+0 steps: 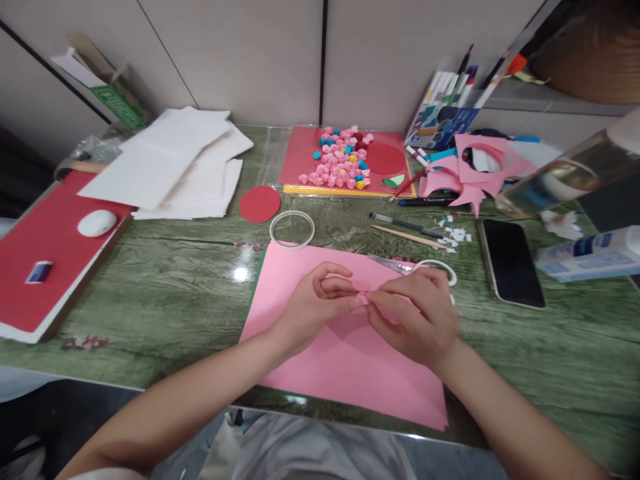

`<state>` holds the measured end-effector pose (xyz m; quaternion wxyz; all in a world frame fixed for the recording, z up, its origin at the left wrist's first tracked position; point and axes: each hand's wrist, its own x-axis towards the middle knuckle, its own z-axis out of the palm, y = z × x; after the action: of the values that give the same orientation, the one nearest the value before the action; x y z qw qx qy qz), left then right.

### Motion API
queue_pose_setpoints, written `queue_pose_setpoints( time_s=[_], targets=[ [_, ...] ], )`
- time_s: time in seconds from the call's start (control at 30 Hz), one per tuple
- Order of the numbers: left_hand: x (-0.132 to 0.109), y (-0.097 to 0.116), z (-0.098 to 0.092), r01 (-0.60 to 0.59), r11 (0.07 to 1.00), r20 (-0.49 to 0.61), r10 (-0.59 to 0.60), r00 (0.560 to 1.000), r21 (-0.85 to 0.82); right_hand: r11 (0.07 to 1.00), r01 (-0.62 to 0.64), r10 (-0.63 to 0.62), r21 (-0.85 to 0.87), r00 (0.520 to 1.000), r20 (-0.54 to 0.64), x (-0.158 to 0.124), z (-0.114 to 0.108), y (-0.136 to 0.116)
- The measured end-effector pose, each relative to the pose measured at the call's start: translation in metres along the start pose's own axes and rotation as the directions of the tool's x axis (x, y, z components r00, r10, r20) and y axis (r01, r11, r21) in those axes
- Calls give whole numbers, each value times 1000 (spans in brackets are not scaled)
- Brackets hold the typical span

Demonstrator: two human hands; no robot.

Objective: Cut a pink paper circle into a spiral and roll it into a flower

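Between the fingertips of both hands is a small pink paper piece (363,297), partly hidden by the fingers. My left hand (320,297) pinches it from the left, and my right hand (420,307) pinches it from the right. Both hands are just over a stack of pink paper sheets (345,380) at the table's front. Scissors (395,264) with white handles lie at the stack's far right corner, their handles partly behind my right hand. A white ring of tape (292,229) touches the stack's far left edge.
Small paper rosettes (340,160), mostly pink, are piled on a red sheet at the back. A red paper circle (259,204), pen (406,225), wooden stick (409,237) and phone (513,262) lie around. White papers (165,160) sit left; a bottle (570,163) stands right.
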<state>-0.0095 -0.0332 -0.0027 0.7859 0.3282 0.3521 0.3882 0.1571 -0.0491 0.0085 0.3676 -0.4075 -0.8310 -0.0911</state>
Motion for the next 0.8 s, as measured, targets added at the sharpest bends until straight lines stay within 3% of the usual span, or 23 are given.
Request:
queue_pose_setpoints(
  time_s=[0.43,0.8],
  targets=[
    [0,4,-1,4,999,-17,-3,1000,44,998,-63,63,32,998,5,-3,2,-2],
    [0,4,-1,11,995,-4,-10,1000,96,999,-35,35,28,999,11,-3,1,-2]
  ],
)
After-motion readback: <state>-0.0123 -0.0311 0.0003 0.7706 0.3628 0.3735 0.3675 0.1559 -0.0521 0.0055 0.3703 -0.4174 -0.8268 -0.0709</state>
